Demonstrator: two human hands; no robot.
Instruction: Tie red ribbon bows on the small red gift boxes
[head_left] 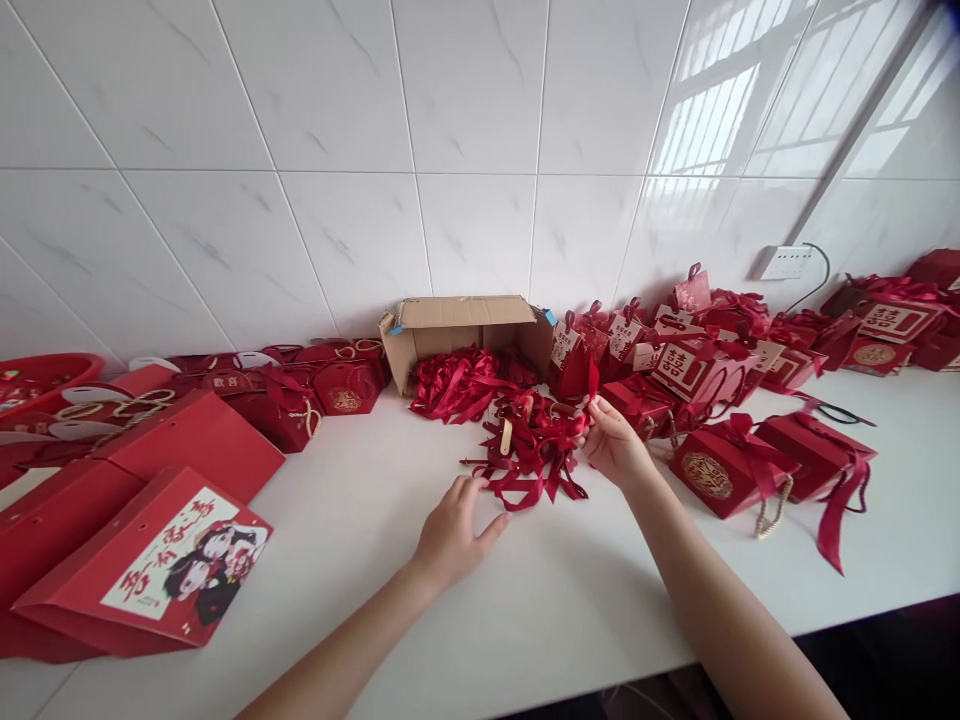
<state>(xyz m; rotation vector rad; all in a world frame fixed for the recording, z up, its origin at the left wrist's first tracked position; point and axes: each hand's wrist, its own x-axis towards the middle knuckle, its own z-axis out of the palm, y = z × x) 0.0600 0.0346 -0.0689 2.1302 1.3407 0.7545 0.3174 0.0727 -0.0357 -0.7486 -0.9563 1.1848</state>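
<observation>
The step in hand looks to be picking a single strip out of a tangled heap of dark red satin-looking ribbons (534, 455), which lies just left of the right hand's grip; the left hand (452, 535), below and left of that grip, is spread at the heap's near edge, nothing visible in it, its contact with the ribbons unclear, while the right hand (616, 445) narrowly pinches a thin bright red ribbon strip (592, 378) between thumb and fingers. A clean lift calls for keeping neighbouring loops from snagging. Behind the grip rises a glossy white tiled wall (337, 90); beneath it spreads a smooth white tabletop (570, 590). Far left of the grip sits a large printed red card box (142, 590); behind-left, an open brown cardboard carton (465, 312); to the right, a smaller gold-printed red card box (709, 475); farther right, a white rectangular plastic socket (785, 263)
</observation>
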